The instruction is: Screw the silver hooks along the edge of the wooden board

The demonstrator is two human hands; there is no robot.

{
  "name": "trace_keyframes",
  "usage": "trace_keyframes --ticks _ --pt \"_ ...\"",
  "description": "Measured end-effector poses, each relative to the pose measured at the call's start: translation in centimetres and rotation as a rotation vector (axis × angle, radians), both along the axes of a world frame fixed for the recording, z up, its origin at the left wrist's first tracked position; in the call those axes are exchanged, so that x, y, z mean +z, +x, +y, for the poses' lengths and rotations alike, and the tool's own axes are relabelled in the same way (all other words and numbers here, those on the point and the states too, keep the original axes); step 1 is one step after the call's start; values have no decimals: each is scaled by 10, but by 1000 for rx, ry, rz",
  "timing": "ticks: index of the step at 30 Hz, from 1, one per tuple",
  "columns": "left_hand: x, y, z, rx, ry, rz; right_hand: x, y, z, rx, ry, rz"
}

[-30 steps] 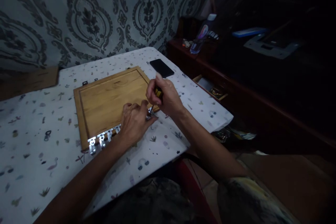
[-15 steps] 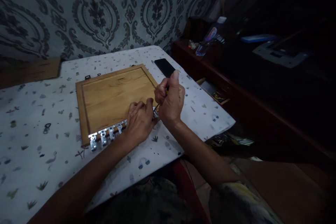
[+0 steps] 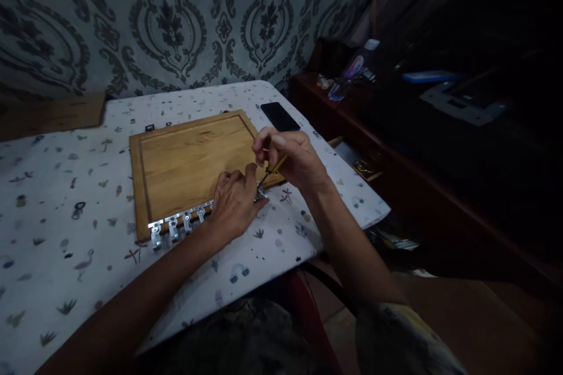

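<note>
A wooden board (image 3: 193, 164) with a raised frame lies flat on the table. A metal strip with hooks (image 3: 176, 224) runs along its near edge. My left hand (image 3: 235, 202) rests on that strip at the board's near right corner, fingers curled and pressing down. My right hand (image 3: 292, 158) grips a screwdriver (image 3: 271, 169) with a yellow and black handle. Its tip points down at the strip right beside my left thumb.
A patterned white tablecloth (image 3: 70, 246) covers the table. A black phone (image 3: 280, 116) lies at the far right corner. A dark wooden sideboard (image 3: 396, 146) with a bottle (image 3: 354, 67) stands to the right. Patterned wallpaper is behind. A small dark ring (image 3: 78, 210) lies left of the board.
My right hand has turned on the screwdriver, rolling from an upright fist to a flatter grip further right. My left hand has stayed on the strip. The view shifted slightly.
</note>
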State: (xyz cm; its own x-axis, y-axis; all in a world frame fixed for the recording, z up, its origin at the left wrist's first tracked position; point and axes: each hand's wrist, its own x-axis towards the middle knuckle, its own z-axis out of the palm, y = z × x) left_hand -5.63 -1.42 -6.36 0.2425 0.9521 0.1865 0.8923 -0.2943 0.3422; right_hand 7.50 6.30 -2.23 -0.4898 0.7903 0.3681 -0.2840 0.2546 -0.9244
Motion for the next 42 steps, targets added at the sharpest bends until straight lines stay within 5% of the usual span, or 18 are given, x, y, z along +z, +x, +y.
trace_keyframes --ticks 4,11,38,42 --pt "-2 -1 0 -3 23 -6 4 -9 2 -60 -136 90" --pt "0 -1 -1 3 1 -20 9 -11 -4 -262 -97 134" --pt "1 0 1 16 -13 10 3 -28 -9 -225 -103 130" --pt "1 0 1 11 -3 0 1 -22 -2 -73 -104 55"
